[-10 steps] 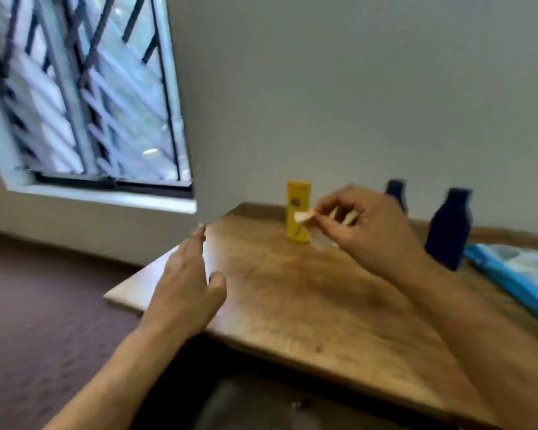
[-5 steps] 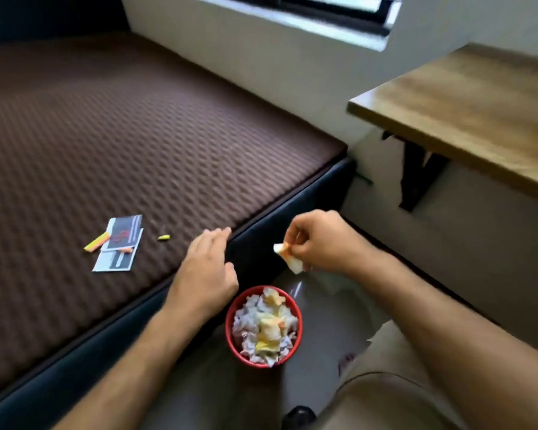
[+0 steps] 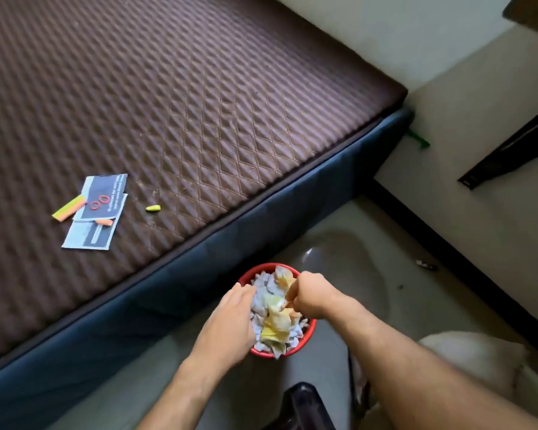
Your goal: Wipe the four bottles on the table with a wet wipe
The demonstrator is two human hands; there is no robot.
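No bottle is in view. A small red bin [image 3: 293, 352] stands on the floor beside the bed, heaped with crumpled white and yellowish wipes [image 3: 275, 324]. My right hand [image 3: 313, 295] reaches down into the top of the heap. Its curled fingertips pinch a small yellowish used wipe [image 3: 288, 303] against the pile. My left hand [image 3: 230, 321] lies over the bin's left rim with relaxed fingers that touch the wipes and hold nothing.
A brown quilted mattress [image 3: 184, 103] on a blue base fills the left side. On it lie two cards [image 3: 101, 197], red rubber bands and small coloured scraps. At the right are a black table leg [image 3: 510, 156] and, top right, the table's corner [image 3: 534, 10]. A dark object [image 3: 305, 405] sits at the bottom.
My view swung from the table and bottles down to the floor. My right hand carried the wipe down into the red bin, and my left hand moved onto the bin's rim.
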